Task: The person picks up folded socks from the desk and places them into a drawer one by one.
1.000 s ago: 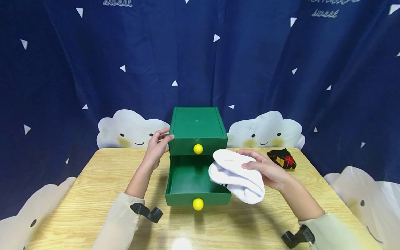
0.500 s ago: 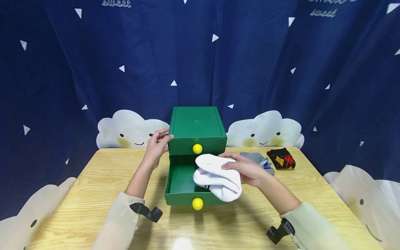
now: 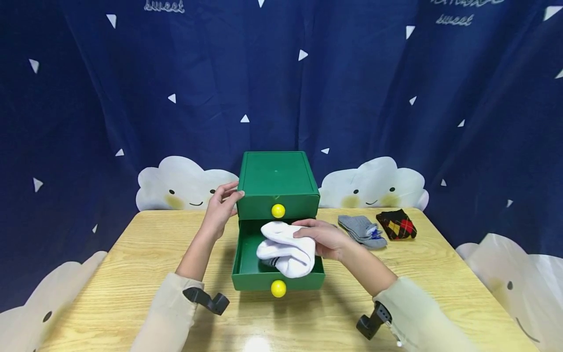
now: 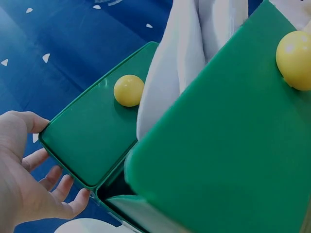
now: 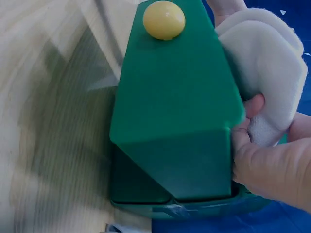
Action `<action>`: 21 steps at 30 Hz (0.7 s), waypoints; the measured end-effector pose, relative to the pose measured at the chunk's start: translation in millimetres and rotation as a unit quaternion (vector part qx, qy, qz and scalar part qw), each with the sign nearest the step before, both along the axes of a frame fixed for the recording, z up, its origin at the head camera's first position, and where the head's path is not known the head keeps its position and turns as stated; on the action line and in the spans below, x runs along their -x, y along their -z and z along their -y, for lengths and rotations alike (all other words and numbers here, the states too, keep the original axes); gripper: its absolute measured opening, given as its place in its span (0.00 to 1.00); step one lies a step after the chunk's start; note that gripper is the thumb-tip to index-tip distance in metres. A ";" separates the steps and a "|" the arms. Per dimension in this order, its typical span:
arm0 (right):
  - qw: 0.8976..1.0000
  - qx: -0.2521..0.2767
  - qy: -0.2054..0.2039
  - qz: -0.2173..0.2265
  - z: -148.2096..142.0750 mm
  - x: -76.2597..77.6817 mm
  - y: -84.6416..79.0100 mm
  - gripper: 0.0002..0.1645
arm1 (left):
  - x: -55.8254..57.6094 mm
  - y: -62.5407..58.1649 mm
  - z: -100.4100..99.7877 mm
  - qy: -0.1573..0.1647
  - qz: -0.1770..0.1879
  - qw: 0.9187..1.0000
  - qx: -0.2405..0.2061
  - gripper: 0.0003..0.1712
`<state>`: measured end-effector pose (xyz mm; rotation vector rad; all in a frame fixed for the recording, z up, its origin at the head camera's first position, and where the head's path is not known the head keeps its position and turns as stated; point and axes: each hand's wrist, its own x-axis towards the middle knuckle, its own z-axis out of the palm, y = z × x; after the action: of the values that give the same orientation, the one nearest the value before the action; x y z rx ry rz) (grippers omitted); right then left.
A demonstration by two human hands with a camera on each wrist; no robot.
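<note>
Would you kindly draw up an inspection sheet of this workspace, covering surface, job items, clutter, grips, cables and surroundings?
Surface: wooden tabletop, glare spot near the picture's bottom.
Job items: white socks at the open lower drawer of a green cabinet; upper drawer shut.
Clutter: gray socks and black patterned cloth, right of the cabinet.
Grips: left grip touches the cabinet's side; right grip holds the white socks.
Cables: nothing seen.
Surroundings: blue curtain.

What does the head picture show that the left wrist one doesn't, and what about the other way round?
Only the head view: the gray socks and the patterned cloth.
Only the left wrist view: the palm side of the left hand.
Both: the left hand touching the green cabinet, the open lower drawer, two yellow knobs and the white bundle.
</note>
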<state>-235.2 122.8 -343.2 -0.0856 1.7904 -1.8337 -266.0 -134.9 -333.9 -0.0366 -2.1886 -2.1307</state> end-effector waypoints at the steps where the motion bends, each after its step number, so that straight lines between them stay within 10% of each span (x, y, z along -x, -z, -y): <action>1: 1.000 -0.001 0.007 0.002 2.3 1.0 1.6 0.27 | 0.0 0.2 -0.1 0.000 0.000 1.000 -0.002 0.28; 21: 0.994 -0.012 0.109 -0.004 42.5 13.6 22.7 0.31 | -1.0 0.2 0.0 0.005 -0.006 1.000 -0.007 0.27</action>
<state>-248.8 80.3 -365.9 0.1162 1.8906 -1.9621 -265.1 -134.9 -334.1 -0.0589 -2.1711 -2.1464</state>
